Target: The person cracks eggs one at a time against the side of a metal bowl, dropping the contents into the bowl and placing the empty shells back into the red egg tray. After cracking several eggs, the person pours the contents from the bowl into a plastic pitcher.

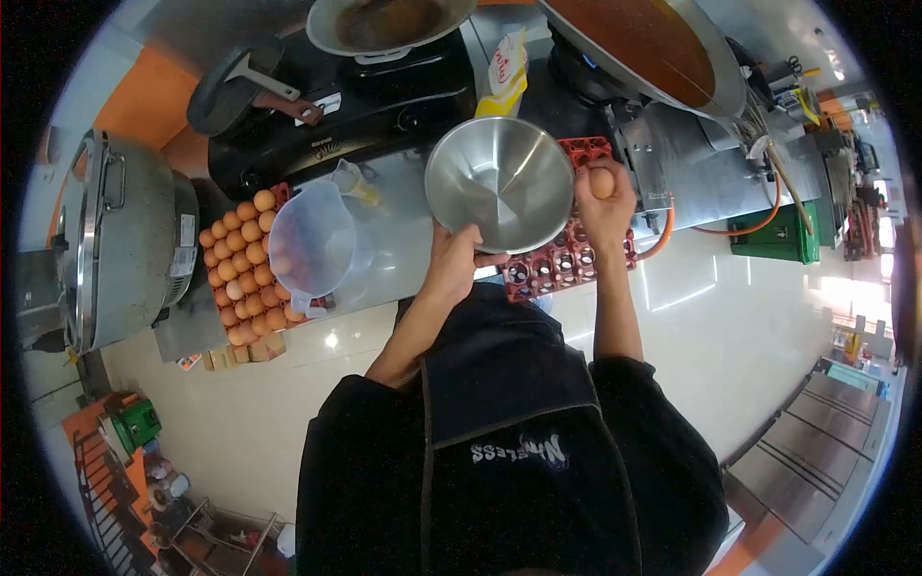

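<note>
A shiny steel mixing bowl [461, 182] sits in front of me, with nothing visible inside it. My left hand [453, 259] grips its near rim, thumb over the edge. Just right of the bowl, my right hand [607, 206] holds a brown egg [602, 183] in its fingers. Beneath the bowl and my right hand lies a red egg tray [547, 272] whose visible cups hold no eggs. To the left, a second tray is full of brown eggs [247, 254]. A translucent plastic jug [312, 240] overlaps that tray's right side.
Behind the counter [394, 254] stand a black gas stove [336, 144] with a wok [384, 24] and a large pan of reddish sauce [643, 48]. A small clear cup [355, 182] and a yellow-white packet [506, 72] are near the bowl. A big metal cooker [125, 240] is at left.
</note>
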Tool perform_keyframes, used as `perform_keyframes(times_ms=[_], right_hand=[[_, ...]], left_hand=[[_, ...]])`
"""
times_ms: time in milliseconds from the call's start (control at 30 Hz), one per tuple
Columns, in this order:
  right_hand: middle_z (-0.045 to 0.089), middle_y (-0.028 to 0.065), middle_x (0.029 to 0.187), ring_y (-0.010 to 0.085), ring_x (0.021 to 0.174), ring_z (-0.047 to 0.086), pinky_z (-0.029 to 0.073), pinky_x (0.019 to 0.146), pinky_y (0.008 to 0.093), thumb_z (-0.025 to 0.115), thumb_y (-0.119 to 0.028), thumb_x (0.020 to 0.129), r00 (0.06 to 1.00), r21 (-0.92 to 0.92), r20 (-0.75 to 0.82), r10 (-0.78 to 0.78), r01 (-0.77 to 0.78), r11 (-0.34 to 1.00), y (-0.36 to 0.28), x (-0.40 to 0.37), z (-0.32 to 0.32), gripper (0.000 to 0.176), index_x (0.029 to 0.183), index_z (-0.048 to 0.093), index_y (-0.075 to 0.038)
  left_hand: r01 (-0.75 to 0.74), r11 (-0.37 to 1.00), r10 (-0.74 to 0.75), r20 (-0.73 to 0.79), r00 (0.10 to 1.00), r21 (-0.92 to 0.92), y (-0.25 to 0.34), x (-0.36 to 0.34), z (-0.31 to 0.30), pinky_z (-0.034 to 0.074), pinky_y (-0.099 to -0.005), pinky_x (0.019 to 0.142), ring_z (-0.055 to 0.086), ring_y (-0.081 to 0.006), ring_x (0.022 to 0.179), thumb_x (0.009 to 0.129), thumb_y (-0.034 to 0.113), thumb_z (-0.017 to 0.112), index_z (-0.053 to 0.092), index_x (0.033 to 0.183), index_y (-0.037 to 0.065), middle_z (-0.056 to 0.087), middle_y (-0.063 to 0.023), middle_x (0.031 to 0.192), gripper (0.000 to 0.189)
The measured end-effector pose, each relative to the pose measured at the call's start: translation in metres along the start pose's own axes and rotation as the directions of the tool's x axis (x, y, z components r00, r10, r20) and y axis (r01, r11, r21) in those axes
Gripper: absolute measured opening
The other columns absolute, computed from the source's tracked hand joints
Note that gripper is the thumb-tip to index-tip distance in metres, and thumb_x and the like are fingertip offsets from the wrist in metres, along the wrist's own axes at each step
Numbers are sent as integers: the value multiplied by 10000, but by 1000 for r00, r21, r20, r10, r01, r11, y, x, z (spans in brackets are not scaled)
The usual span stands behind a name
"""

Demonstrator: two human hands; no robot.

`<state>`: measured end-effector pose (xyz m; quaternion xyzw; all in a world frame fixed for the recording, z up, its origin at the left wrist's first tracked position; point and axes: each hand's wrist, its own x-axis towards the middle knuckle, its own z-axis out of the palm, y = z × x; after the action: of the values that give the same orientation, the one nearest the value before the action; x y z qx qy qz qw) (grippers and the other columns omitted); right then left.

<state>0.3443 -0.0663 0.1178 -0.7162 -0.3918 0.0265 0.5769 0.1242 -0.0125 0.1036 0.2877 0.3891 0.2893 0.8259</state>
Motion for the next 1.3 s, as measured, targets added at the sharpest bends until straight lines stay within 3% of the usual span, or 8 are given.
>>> perform_keyframes(times_ms=[167, 300, 567, 700, 900, 1000, 1100, 1300], right_hand=[[672, 86, 834, 149, 736, 638, 535, 687, 290, 724, -73, 810, 996, -104, 3, -91, 90, 990, 10, 8, 5, 175, 952, 648, -4], [675, 91, 839, 160, 774, 642, 531, 728, 311, 726, -92, 784, 982, 31, -146, 123, -119, 992, 5, 15, 1, 205, 962, 655, -21], [672, 92, 850, 180, 776, 640, 525, 729, 311, 733, -112, 810, 997, -60, -77, -18, 13, 998, 11, 6, 10, 202, 968, 647, -19], [666, 64, 856, 144, 775, 629, 520, 715, 296, 734, -115, 826, 978, 75, -14, 207, -205, 976, -10, -4, 7, 181, 944, 643, -12], [660, 60, 858, 122, 777, 617, 516, 710, 265, 709, -85, 843, 996, -64, 75, -46, 50, 997, 13, -10, 5, 144, 952, 642, -19], [654, 55, 844, 126, 766, 606, 512, 699, 286, 723, -105, 832, 945, 160, -123, 302, -282, 946, 16, -1, -13, 176, 972, 639, -39], [656, 54, 838, 130, 757, 607, 514, 699, 280, 714, -100, 836, 996, -69, 36, -82, 84, 994, 24, -11, 2, 159, 952, 638, -24], [681, 89, 846, 137, 761, 632, 523, 703, 280, 712, -103, 840, 990, -20, -87, 112, -115, 993, 2, 11, -16, 155, 964, 653, -29]], left_hand=[[4, 1000, -4, -60, 998, 2, -5, 8, 12, 655, -378, 671, 664, -314, 1008, 828, 20, 487, 265, 1416, 88, 543, -183, 1252, 632], [-21, 998, 21, -4, 1000, -52, -3, 9, 8, 663, -366, 651, 673, -322, 983, 817, 10, 481, 269, 1412, 71, 545, -194, 1247, 635], [-7, 998, 4, -56, 998, -63, -6, 9, 2, 657, -361, 644, 688, -295, 914, 808, 6, 500, 300, 1400, 70, 582, -175, 1194, 628], [-17, 998, 11, -99, 995, -67, -5, -2, -3, 649, -358, 629, 685, -274, 921, 811, 8, 515, 315, 1386, 82, 587, -162, 1189, 613], [-10, 997, 0, -112, 994, -83, -8, -2, -6, 655, -373, 631, 681, -282, 934, 818, -2, 523, 280, 1391, 92, 575, -152, 1204, 629], [-24, 996, 16, -97, 995, -87, -6, -8, -5, 659, -379, 648, 671, -287, 964, 818, -9, 520, 270, 1398, 103, 556, -153, 1222, 642], [29, 995, -37, -88, 995, -94, -15, 1, 6, 662, -383, 664, 658, -289, 995, 815, -14, 516, 269, 1401, 118, 540, -157, 1229, 650], [36, 996, -45, -117, 992, -80, -16, 9, 5, 656, -393, 655, 638, -279, 1008, 808, -15, 504, 269, 1404, 134, 521, -137, 1240, 658]])
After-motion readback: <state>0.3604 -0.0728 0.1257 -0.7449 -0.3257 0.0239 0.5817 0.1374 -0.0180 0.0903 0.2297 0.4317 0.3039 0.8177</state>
